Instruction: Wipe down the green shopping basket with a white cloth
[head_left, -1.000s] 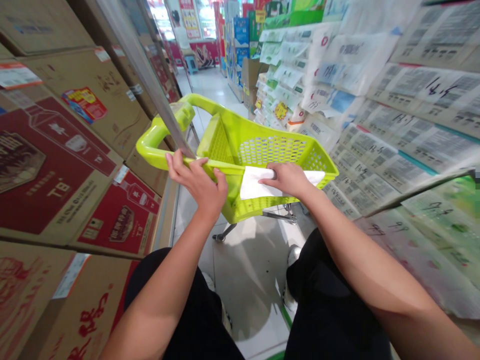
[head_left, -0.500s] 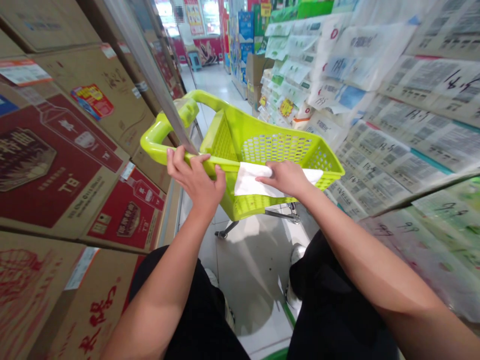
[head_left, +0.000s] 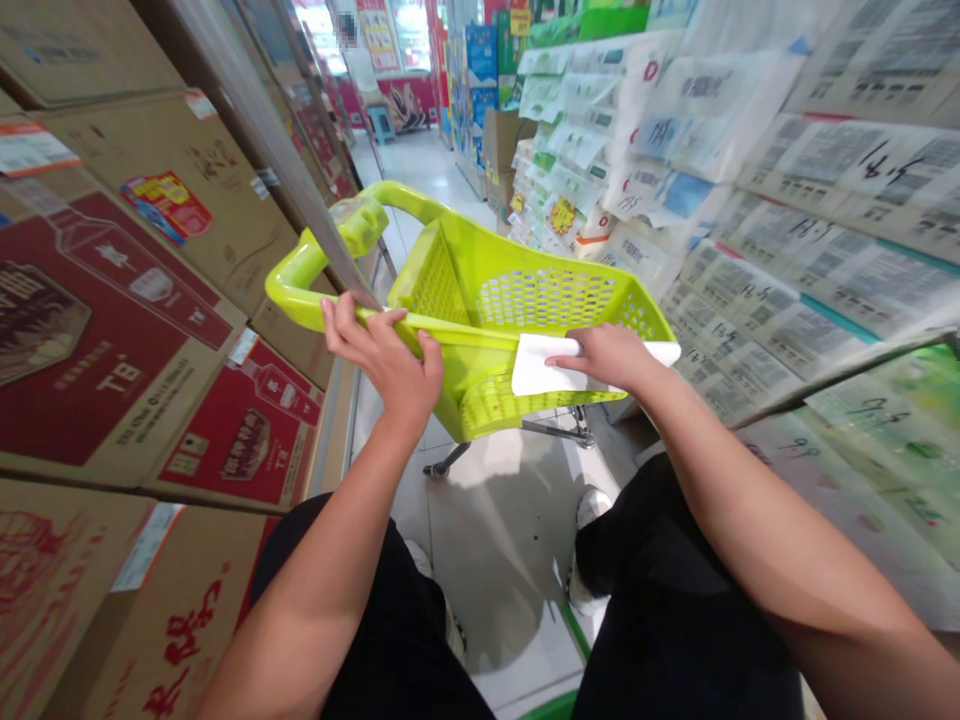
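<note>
A lime-green plastic shopping cart (head_left: 465, 360) stands sideways in front of me, its basket to the right and its curved handle to the left. My left hand (head_left: 390, 355) is closed over the near rim by the handle, fingers over the edge and thumb on the near side. Draped across that same rim, farther right, is a white cloth (head_left: 534, 368). My right hand (head_left: 609, 352) grips the cloth against the rim, thumb in front; the other fingers are partly hidden.
Stacked cardboard cartons (head_left: 112, 340) rise on the left, beside a slanting metal post (head_left: 285, 150) that crosses the cart handle. Shelves of packaged paper goods (head_left: 802, 260) line the right. A person (head_left: 364, 70) and a blue stool (head_left: 381, 125) are far down the aisle.
My right hand has slid the white cloth to the right along the rim, toward the basket's far end. My left hand keeps its place on the cart; the view has shifted slightly.
</note>
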